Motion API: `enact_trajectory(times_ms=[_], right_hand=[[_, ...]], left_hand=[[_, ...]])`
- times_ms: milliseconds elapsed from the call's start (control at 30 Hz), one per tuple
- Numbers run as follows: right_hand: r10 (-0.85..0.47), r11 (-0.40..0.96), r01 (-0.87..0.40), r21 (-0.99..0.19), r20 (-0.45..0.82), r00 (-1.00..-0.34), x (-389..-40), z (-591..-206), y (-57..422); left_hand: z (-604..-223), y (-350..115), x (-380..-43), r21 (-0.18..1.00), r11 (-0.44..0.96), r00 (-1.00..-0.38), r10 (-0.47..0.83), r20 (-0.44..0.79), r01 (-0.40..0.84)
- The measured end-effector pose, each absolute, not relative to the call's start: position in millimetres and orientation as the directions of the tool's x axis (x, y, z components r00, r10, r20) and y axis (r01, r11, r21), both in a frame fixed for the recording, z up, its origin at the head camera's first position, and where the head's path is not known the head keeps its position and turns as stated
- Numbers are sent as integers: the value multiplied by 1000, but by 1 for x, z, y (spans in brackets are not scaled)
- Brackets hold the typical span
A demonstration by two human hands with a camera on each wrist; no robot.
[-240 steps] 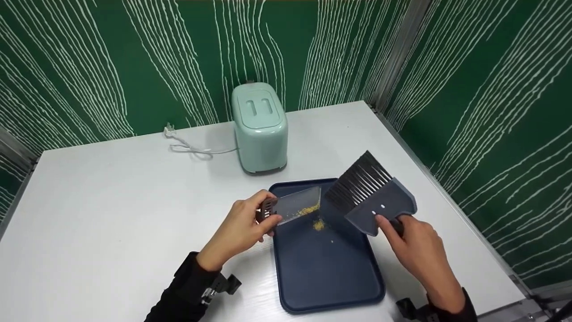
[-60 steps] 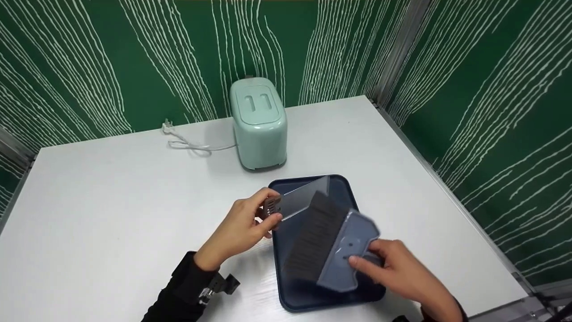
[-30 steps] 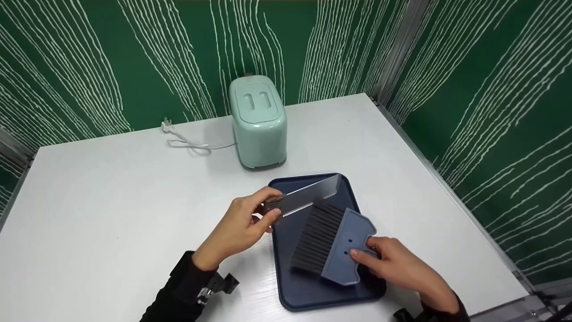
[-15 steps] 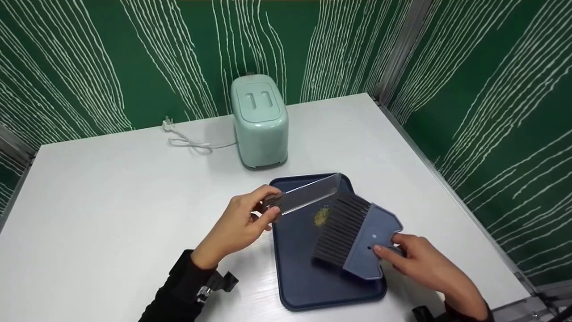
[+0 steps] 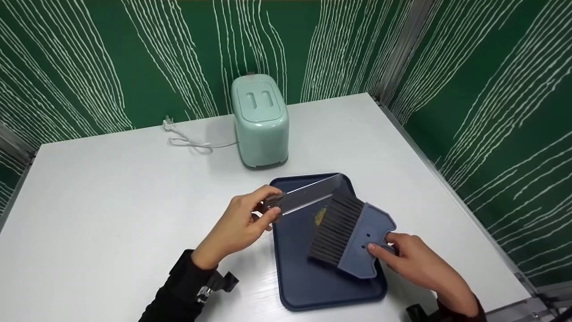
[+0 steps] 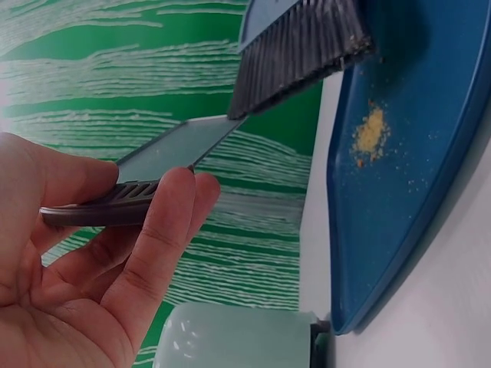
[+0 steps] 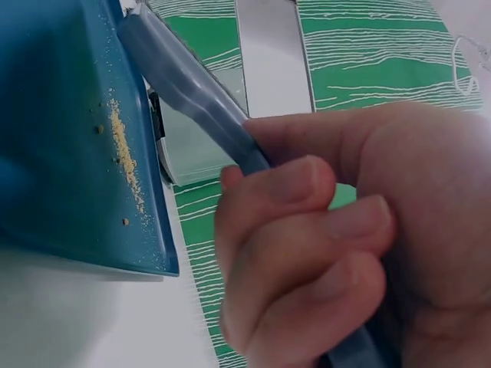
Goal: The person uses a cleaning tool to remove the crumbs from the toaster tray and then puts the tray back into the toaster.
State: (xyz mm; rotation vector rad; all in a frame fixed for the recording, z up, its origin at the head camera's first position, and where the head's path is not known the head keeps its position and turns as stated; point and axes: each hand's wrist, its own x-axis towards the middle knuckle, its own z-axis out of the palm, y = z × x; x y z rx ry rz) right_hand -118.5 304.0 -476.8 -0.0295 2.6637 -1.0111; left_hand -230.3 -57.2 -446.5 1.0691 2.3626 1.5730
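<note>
My left hand (image 5: 239, 223) pinches the brown slotted end of a thin flat crumb tray (image 5: 310, 195), fingers on one side and thumb on the other. The metal-looking sheet is tilted above the far part of a dark blue serving tray (image 5: 308, 288). In my right hand (image 5: 415, 259) is a blue-grey hand brush (image 5: 366, 243), gripped by its handle; the dark bristles (image 6: 299, 61) meet the crumb tray's far end in the left wrist view. Below them, a small heap of yellow crumbs (image 6: 370, 134) lies on the serving tray. The brush hides part of that tray in the head view.
A mint-green toaster (image 5: 261, 120) stands behind the serving tray, its white cord and plug (image 5: 192, 142) lying to the left on the white table (image 5: 111, 201). Green walls (image 5: 156, 53) with white streaks border the table at the back and right.
Eight seconds ago yellow crumbs lay on the crumb tray; its visible surface is now nearly bare. The brush has swung left over the serving tray, shifting right and slightly back left this last second.
</note>
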Motion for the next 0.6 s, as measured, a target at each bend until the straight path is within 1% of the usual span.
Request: enact_trajectory(times_ms=[133,200,267,400,467,533,600], right_hand=[[-165,750,62,-658,-277,-947,-116,-477,307],[-183,747,31,-664,-250,-951,-113,-475,309],[-176,745,1,-668,-198,-964,-109,-472,309],[-93,743,-39,-668,-46,-995,-100,-465,307],[-51,743,-80,-665,63,-997,-97,-464,304],[-47,738,-165,-654,193,-980,-95,-464,300],[-64,735,-256,-627,311,-948,-96,-465,296]], left_hand=[[-448,-57,-231,848,217,-749,604,272,483],[-449,-58,-231,849,221,-752,602,268,480],[-449,-58,-232,849,226,-756,598,266,478],[-450,-58,-232,853,226,-760,595,261,470],[-450,-58,-232,856,221,-760,596,261,467],[-450,-58,-232,860,215,-759,597,259,463],[-451,-57,-232,867,204,-759,599,257,455]])
